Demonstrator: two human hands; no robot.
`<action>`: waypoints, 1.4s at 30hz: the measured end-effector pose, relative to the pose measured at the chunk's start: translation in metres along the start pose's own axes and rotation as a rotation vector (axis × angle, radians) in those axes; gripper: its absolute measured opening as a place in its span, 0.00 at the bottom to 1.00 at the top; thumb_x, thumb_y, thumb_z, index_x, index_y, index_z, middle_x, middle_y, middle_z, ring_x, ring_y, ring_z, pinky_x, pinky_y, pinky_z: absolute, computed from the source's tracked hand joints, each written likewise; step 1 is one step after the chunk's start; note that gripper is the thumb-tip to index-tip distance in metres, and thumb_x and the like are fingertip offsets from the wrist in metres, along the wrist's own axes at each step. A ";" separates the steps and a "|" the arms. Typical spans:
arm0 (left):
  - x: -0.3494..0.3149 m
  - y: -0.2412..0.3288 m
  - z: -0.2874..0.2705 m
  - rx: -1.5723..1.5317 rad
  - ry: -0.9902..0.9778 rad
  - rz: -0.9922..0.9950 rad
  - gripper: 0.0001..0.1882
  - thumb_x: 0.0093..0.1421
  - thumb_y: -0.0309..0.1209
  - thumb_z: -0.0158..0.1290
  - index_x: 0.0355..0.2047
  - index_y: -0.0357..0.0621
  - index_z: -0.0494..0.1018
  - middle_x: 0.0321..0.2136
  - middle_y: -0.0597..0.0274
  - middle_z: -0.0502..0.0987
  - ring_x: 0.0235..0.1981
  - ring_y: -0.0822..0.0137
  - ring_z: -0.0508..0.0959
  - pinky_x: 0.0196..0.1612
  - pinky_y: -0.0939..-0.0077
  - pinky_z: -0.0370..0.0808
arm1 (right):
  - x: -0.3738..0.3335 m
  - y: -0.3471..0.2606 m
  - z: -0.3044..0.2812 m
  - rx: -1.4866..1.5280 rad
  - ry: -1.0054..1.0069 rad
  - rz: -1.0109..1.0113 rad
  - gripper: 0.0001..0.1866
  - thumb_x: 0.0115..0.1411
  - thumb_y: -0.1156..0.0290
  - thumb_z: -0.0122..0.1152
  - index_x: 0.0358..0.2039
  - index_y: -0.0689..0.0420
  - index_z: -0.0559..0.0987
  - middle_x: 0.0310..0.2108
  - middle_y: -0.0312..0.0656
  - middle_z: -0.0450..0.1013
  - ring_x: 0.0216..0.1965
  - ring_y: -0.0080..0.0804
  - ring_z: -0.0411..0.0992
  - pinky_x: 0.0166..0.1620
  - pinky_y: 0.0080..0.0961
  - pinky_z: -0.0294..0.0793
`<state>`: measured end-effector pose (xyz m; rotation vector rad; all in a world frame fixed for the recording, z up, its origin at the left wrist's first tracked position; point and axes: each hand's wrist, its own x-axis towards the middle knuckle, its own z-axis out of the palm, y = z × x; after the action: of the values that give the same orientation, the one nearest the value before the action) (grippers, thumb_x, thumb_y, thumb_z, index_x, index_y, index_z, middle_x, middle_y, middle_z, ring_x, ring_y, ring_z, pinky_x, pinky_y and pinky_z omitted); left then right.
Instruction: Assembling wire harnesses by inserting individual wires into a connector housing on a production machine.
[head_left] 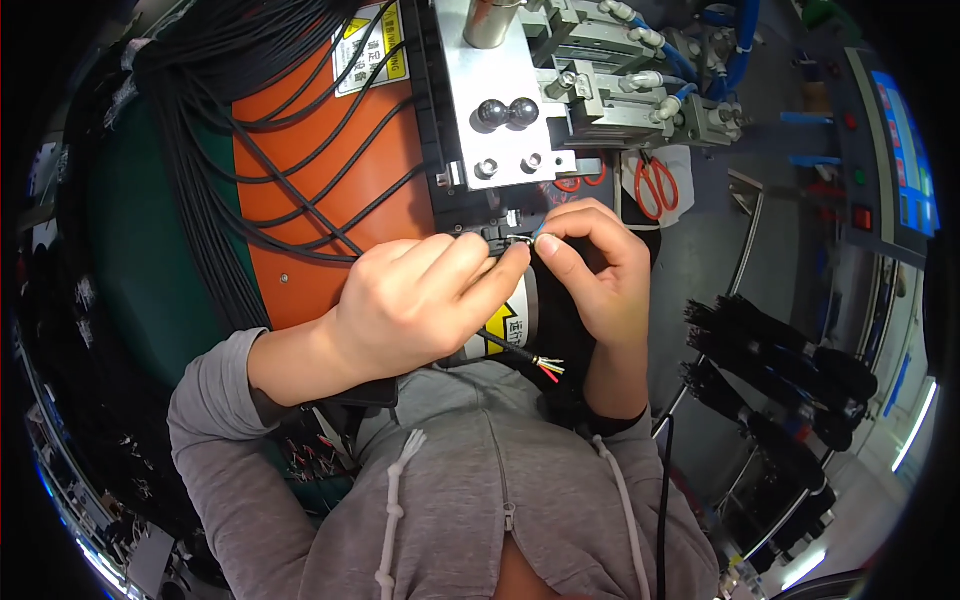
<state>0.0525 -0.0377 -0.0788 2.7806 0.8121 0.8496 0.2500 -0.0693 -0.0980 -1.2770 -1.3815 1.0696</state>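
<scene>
My left hand is closed, its fingertips pinched at a small bundle of thin wires at the front of the machine's fixture. From the other side my right hand pinches the same wires between thumb and index finger. A bit of blue shows by the right fingertips. The wires' exact seating is too small to make out. Below my left hand a black cable sticks out, its stripped end fanned into red, yellow and white wires.
A metal press head with two black knobs stands just beyond my hands, pneumatic cylinders to its right. Red-handled scissors lie at the right. Black cables drape over an orange panel. More cable bundles hang on a rack.
</scene>
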 end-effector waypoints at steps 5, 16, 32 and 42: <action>0.003 0.002 0.001 0.112 -0.095 -0.024 0.17 0.48 0.23 0.56 0.41 0.45 0.78 0.21 0.69 0.63 0.18 0.76 0.68 0.17 0.82 0.65 | 0.007 0.007 0.012 -0.355 0.131 -0.196 0.03 0.51 0.81 0.61 0.24 0.64 0.75 0.24 0.41 0.71 0.27 0.29 0.68 0.33 0.23 0.68; 0.002 0.005 0.005 0.209 -0.137 -0.054 0.16 0.46 0.28 0.54 0.38 0.40 0.77 0.25 0.68 0.65 0.20 0.76 0.67 0.18 0.83 0.64 | 0.007 0.020 0.023 -0.440 0.229 -0.298 0.04 0.47 0.82 0.60 0.22 0.64 0.73 0.22 0.42 0.70 0.26 0.32 0.68 0.32 0.23 0.67; 0.008 -0.006 0.002 0.150 -0.033 -0.067 0.13 0.44 0.27 0.55 0.33 0.43 0.77 0.22 0.69 0.65 0.22 0.76 0.71 0.21 0.84 0.66 | 0.004 0.023 0.035 -0.064 0.323 -0.033 0.02 0.57 0.78 0.56 0.29 0.61 0.72 0.26 0.31 0.68 0.31 0.14 0.64 0.36 0.13 0.64; -0.009 0.010 -0.014 0.234 -0.249 -0.261 0.13 0.46 0.28 0.55 0.34 0.43 0.78 0.27 0.67 0.72 0.24 0.73 0.74 0.23 0.79 0.69 | -0.003 0.013 -0.006 0.037 -0.177 -0.322 0.12 0.46 0.83 0.68 0.33 0.61 0.77 0.29 0.40 0.74 0.30 0.27 0.70 0.36 0.22 0.69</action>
<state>0.0434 -0.0515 -0.0689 2.8037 1.2579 0.3771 0.2583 -0.0718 -0.1096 -0.9099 -1.6279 0.9949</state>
